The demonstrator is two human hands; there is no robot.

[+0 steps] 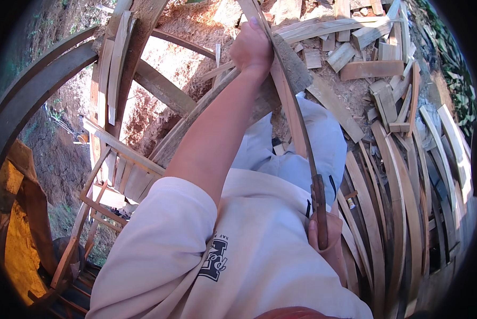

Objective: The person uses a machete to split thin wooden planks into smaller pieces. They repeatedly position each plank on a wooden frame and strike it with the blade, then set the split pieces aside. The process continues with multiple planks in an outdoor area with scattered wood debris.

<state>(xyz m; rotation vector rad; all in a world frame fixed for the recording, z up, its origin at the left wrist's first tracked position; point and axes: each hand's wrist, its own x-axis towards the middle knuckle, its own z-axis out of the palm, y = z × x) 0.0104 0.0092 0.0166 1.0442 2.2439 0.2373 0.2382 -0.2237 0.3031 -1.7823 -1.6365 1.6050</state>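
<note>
Left hand point(252, 49) clenches far forward, right hand point(330, 229) curls low.

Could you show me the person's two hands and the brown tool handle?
Left hand point(253, 49): head view, back of the hand.
Right hand point(332, 231): head view, near its middle.
Brown tool handle point(319, 207): head view, about halfway along.

Open-air woodworking yard: stacked planks point(400, 204), timber offcuts point(371, 69), bare earth point(180, 63).

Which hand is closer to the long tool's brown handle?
The right hand: it is wrapped around the lower end of the brown handle. The left hand is far from it, up at the top of the wooden strip.
</note>
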